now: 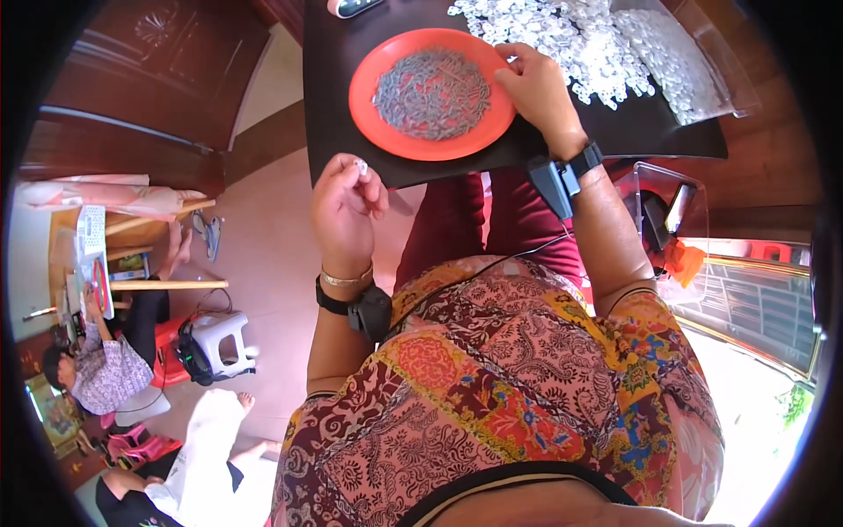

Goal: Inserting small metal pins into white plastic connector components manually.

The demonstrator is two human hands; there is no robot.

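At the near left corner of the dark table point(320, 114), my left hand point(347, 211) is raised with its fingers curled. A small whitish plastic piece point(361, 166) is pinched at its fingertips. My right hand point(543, 92) is at the right rim of an orange plate point(364, 110), with thumb and forefinger bent close together. Whatever is between them is too small to make out. Many thin grey nail-like pieces point(430, 92) lie spread in the plate. Beyond my right hand is a large heap of small clear-white plastic pieces point(571, 39).
A clear plastic bag point(676, 70) with more white pieces lies at the table's right. A dark, light-rimmed object point(351, 7) is at the far edge. To the left are a white stool point(224, 342) and two seated people. A clear bin point(694, 198) stands at right.
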